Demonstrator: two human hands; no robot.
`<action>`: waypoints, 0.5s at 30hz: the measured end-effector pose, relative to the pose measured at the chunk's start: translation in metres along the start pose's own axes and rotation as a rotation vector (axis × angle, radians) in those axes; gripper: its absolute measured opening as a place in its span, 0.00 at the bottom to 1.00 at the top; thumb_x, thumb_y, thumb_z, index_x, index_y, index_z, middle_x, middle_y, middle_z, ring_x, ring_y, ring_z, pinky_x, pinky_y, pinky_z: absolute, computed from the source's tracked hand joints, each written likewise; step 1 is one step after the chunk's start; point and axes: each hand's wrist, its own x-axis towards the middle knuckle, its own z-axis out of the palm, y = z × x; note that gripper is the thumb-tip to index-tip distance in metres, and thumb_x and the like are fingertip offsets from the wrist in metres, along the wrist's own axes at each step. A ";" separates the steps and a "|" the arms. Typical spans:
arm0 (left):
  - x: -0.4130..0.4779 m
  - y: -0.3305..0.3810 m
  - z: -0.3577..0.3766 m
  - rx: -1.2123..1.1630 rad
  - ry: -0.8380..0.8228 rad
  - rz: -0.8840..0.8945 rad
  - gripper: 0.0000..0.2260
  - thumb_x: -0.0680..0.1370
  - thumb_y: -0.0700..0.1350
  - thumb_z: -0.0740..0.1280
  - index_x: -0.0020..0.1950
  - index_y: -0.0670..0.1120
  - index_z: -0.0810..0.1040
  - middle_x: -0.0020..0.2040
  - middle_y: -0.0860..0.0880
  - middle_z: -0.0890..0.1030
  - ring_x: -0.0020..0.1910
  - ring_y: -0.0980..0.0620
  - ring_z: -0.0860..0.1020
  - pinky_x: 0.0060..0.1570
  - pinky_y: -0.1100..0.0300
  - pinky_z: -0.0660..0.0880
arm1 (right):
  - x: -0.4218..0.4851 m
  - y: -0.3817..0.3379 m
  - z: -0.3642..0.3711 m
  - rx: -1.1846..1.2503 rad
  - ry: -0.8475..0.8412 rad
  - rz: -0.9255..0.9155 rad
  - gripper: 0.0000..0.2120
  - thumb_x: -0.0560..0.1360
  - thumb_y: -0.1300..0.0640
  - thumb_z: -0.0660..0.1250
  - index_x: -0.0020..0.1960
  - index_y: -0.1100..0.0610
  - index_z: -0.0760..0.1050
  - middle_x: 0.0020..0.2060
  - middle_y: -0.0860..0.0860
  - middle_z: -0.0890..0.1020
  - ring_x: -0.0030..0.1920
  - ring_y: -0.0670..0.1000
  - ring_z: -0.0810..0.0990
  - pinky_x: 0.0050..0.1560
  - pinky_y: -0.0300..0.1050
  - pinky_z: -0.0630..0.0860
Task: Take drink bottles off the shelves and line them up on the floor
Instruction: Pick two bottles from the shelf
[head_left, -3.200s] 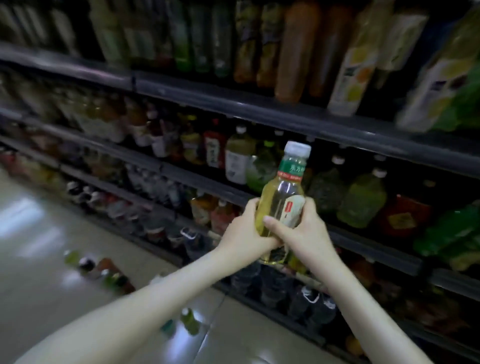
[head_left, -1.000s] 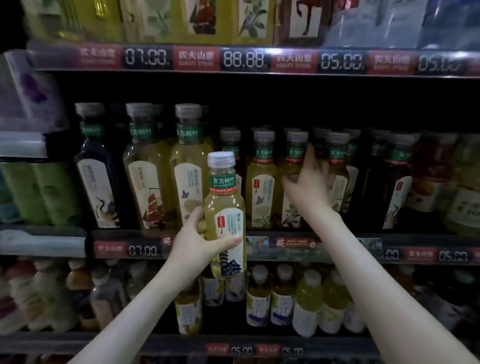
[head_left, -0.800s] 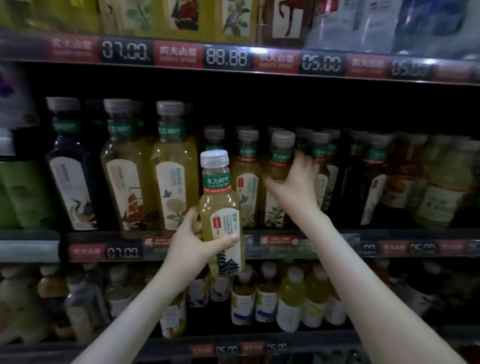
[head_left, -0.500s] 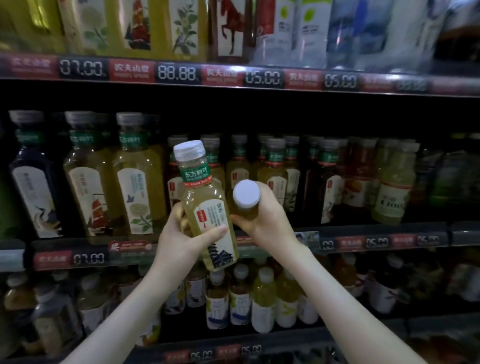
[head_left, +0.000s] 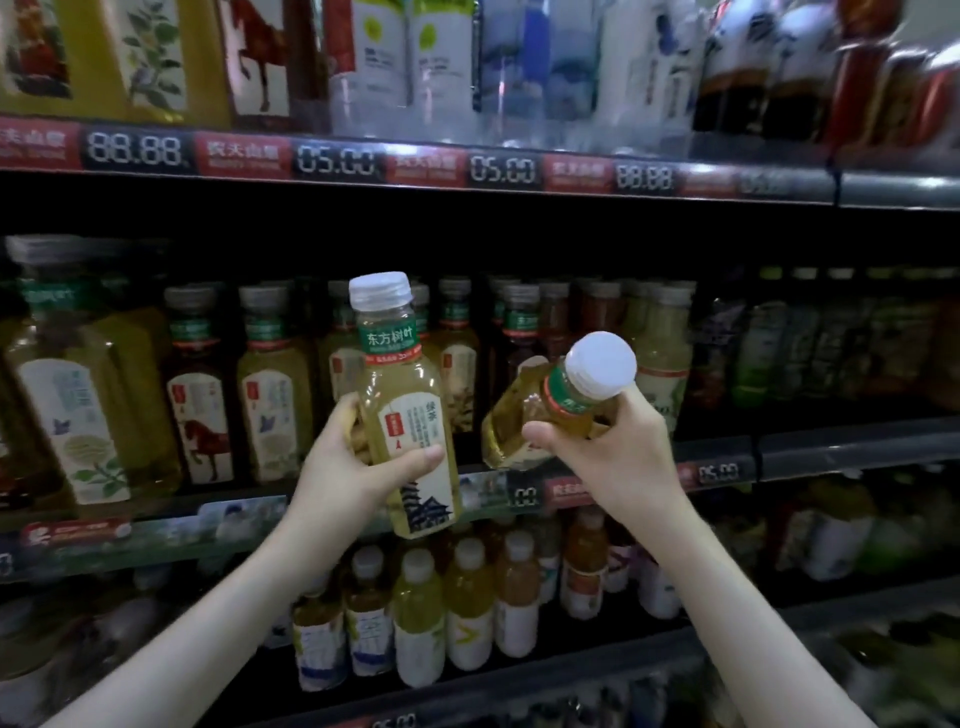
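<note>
Head view: gripping a pale tea bottle (head_left: 410, 395) upright in the left hand (head_left: 353, 473), wrapping the thumb across its label. Clutching a second tea bottle (head_left: 524, 415) in the right hand (head_left: 618, 457), at three o'clock of the first and not touching it, tilting its cap toward the camera. Holding both in front of the middle shelf (head_left: 810, 447).

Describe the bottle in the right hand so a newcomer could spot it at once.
In front of the middle shelf, each hand holds a bottle. The right hand grips the tilted bottle, its white cap toward the camera; the left hand holds the upright bottle.
</note>
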 end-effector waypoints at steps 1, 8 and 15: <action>0.002 -0.001 0.010 -0.004 -0.013 0.000 0.24 0.62 0.50 0.77 0.54 0.57 0.73 0.46 0.59 0.83 0.45 0.61 0.82 0.40 0.63 0.77 | 0.003 0.006 -0.011 -0.012 0.026 0.012 0.22 0.64 0.61 0.79 0.48 0.45 0.71 0.43 0.38 0.77 0.44 0.28 0.76 0.43 0.21 0.69; 0.020 -0.009 0.058 0.000 -0.036 0.011 0.24 0.64 0.47 0.78 0.56 0.56 0.73 0.47 0.56 0.83 0.45 0.62 0.82 0.35 0.69 0.77 | 0.030 0.051 -0.069 -0.034 0.159 0.072 0.21 0.67 0.60 0.77 0.55 0.52 0.72 0.46 0.42 0.80 0.47 0.35 0.79 0.48 0.28 0.75; 0.022 -0.016 0.051 0.010 0.028 -0.013 0.28 0.60 0.51 0.76 0.58 0.52 0.73 0.50 0.53 0.84 0.48 0.57 0.82 0.44 0.61 0.78 | 0.041 0.063 -0.062 0.016 0.106 0.124 0.22 0.65 0.58 0.78 0.54 0.49 0.73 0.46 0.42 0.81 0.47 0.34 0.79 0.45 0.28 0.76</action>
